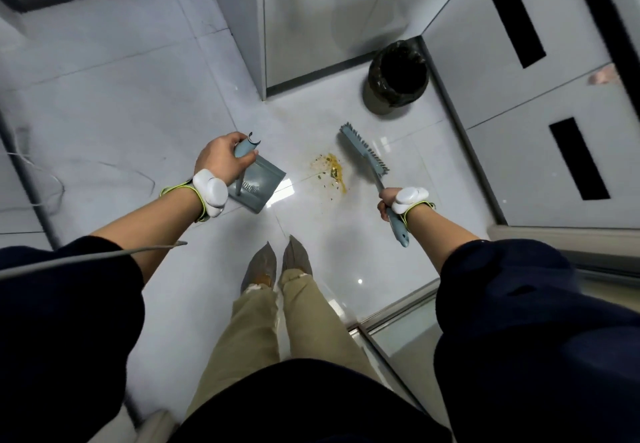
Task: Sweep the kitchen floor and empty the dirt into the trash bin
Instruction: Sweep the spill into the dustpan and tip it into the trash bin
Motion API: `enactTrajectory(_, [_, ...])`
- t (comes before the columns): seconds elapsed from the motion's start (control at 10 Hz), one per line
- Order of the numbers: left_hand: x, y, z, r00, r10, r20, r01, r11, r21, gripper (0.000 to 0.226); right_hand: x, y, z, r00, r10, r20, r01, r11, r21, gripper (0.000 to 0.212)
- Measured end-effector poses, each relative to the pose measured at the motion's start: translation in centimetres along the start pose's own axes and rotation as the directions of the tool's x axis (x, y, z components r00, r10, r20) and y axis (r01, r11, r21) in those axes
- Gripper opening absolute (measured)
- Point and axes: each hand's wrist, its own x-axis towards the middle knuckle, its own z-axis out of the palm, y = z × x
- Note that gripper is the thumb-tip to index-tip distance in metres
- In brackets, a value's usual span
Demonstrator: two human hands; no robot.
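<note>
A small pile of yellow and green dirt (330, 171) lies on the white tiled floor ahead of my feet. My left hand (220, 158) grips the handle of a grey-blue dustpan (259, 188), which hangs just left of the pile. My right hand (388, 200) holds the handle of a grey-blue brush (363, 153); its bristled head sits just right of the pile. A round trash bin (396, 79) lined with a dark bag stands in the far corner, beyond the brush.
Grey cabinet fronts (540, 103) with dark slots run along the right. A white panel wall (311, 27) stands behind the bin. A metal threshold (391, 318) crosses the floor at lower right. A thin cable (41, 179) lies on the floor at left.
</note>
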Motion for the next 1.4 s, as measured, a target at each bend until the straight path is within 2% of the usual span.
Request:
enactTrajectory(0.1, [0.6,0.8,0.5,0.999,0.006,0.047,-0.004,0.999,-0.041,0.028,1.4,0.9,-2.2,0.999,0.047,-0.028,-0.045,0.996,0.072,0.027])
enactTrajectory(0.2, [0.6,1.4,0.8,0.993,-0.024,0.112,0.038,0.991,-0.128,0.014,2.7,1.8,-4.1,0.995,0.077,-0.067,-0.068,0.989,0.128,0.022])
enactTrajectory(0.3, [0.7,2.0,1.2,0.986,-0.067,0.153,0.086,0.989,-0.123,0.003,3.3,2.2,-4.9,0.990,0.127,-0.061,-0.115,0.977,0.180,0.020])
enactTrajectory(0.4, [1.7,1.8,1.0,0.968,-0.122,0.220,0.118,0.992,0.034,0.005,3.3,2.6,-5.0,0.996,0.072,-0.050,-0.067,0.994,0.082,0.014])
enactTrajectory(0.5, [2.5,1.4,1.0,0.942,-0.212,0.259,0.189,0.976,0.109,0.012,3.7,2.6,-4.8,0.997,0.063,-0.049,-0.057,0.992,0.114,0.016])
enactTrajectory(0.6, [2.9,1.1,1.0,0.862,-0.379,0.336,0.404,0.915,-0.005,0.019,4.3,2.3,-4.2,0.988,0.138,-0.070,-0.129,0.984,0.125,0.026])
enactTrajectory(0.7, [3.1,0.9,1.1,0.823,-0.417,0.386,0.473,0.879,-0.058,0.014,4.1,2.3,-3.7,0.994,0.095,-0.051,-0.092,0.994,0.056,0.029])
enactTrajectory(0.8, [3.3,1.2,1.5,0.854,-0.378,0.356,0.407,0.913,-0.006,0.011,4.0,2.1,-2.9,0.998,0.040,-0.055,-0.043,0.998,-0.056,0.029])
enactTrajectory(0.9, [3.1,2.1,1.7,0.910,-0.293,0.292,0.243,0.950,0.195,0.018,4.3,2.0,-2.5,0.999,0.022,-0.024,-0.023,0.999,-0.034,0.033])
enactTrajectory(1.0, [3.1,3.9,2.0,0.927,-0.191,0.323,0.054,0.920,0.387,0.025,4.7,1.3,-2.1,0.999,-0.051,-0.002,0.051,0.995,-0.082,0.037])
enactTrajectory(1.2, [3.7,5.7,2.5,0.902,-0.152,0.404,-0.091,0.848,0.522,0.022,4.7,-0.5,-1.1,0.987,-0.160,0.016,0.160,0.964,-0.212,0.040])
enactTrajectory(1.3, [3.9,5.1,2.8,0.894,-0.155,0.421,-0.104,0.841,0.531,0.024,5.0,-0.8,-0.3,0.975,-0.215,0.054,0.220,0.910,-0.351,0.043])
enactTrajectory(1.4, [3.9,4.1,3.1,0.874,-0.178,0.452,-0.105,0.839,0.533,0.025,5.2,-0.3,1.3,0.975,-0.178,0.132,0.216,0.889,-0.404,0.045])
